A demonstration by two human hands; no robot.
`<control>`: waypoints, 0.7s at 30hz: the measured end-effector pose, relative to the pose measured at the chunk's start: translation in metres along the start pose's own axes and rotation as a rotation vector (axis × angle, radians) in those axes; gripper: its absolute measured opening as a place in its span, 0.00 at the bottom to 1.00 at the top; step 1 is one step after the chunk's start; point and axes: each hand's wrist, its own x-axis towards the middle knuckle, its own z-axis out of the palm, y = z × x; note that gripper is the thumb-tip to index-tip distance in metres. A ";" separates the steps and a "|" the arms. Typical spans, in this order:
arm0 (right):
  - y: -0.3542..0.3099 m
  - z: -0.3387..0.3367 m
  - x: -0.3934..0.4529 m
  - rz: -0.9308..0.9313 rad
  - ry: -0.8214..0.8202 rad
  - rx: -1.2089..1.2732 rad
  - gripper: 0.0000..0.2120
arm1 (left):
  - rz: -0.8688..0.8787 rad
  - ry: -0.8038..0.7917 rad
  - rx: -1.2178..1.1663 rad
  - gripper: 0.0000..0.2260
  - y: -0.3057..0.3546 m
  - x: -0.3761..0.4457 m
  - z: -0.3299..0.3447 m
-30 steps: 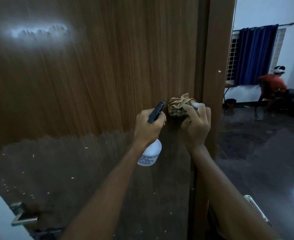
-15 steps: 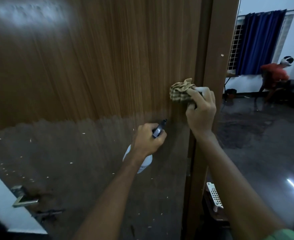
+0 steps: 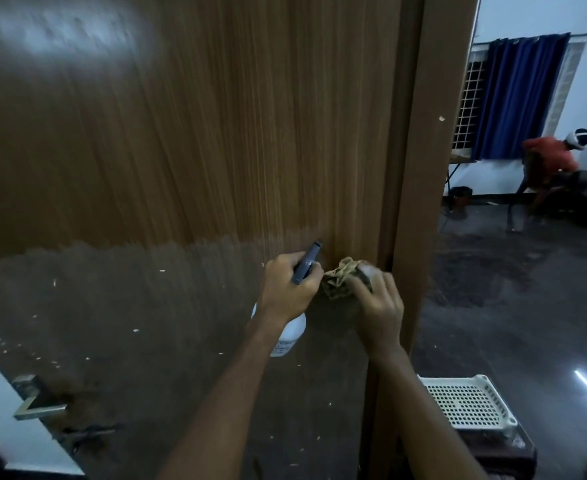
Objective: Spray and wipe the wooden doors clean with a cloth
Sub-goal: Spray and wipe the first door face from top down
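Since the earlier frame the right hand (image 3: pixel 376 306), fingers clamped on the crumpled cloth (image 3: pixel 340 280), has slid down the wooden door (image 3: pixel 215 150) to centre frame, beside the left hand (image 3: pixel 286 289) gripping the spray bottle (image 3: pixel 290 332).

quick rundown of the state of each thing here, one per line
left hand: grips the spray bottle
spray bottle: held upright, nozzle toward the door
right hand: holds the cloth
cloth: crumpled, pressed on the door
door: open; lower part darker, speckled
curtain: drawn over part of the window
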 end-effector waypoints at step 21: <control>-0.058 0.014 0.083 0.196 0.081 0.268 0.24 | 0.006 0.188 -0.073 0.16 -0.006 -0.005 -0.017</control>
